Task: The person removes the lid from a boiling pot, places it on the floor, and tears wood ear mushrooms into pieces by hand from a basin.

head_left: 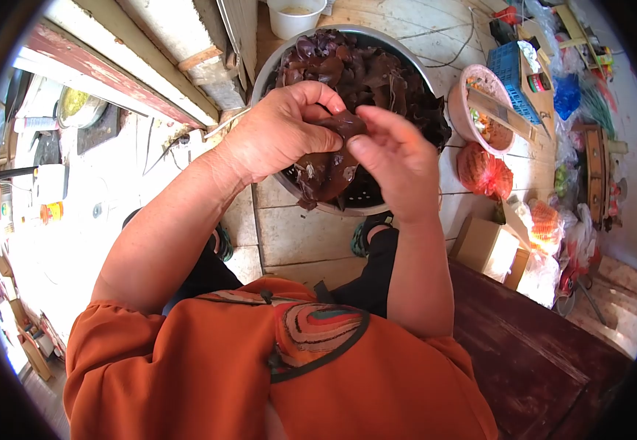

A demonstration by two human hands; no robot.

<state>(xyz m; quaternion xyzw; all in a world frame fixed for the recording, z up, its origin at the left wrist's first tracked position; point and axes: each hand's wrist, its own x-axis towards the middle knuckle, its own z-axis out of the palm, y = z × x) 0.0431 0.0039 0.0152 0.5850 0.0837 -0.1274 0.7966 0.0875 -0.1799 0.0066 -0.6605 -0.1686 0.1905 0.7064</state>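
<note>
A dark brown, wet, ruffled piece that looks like wood ear fungus (332,170) hangs between my hands, over the near rim of a metal colander (423,67). My left hand (283,132) pinches it from the left with thumb and fingers. From the right, my right hand (399,152) touches its upper edge with thumb and forefinger. A heap of similar dark fungus (377,77) fills the colander beyond my hands. Holes show in the colander's bottom near its front side.
A white bucket (295,20) stands behind the colander. To the right are a pink bowl (459,110) of scraps, a blue crate (508,81), a red plastic bag (484,171) and a cardboard box (486,248). A dark red wooden surface (524,345) lies at lower right.
</note>
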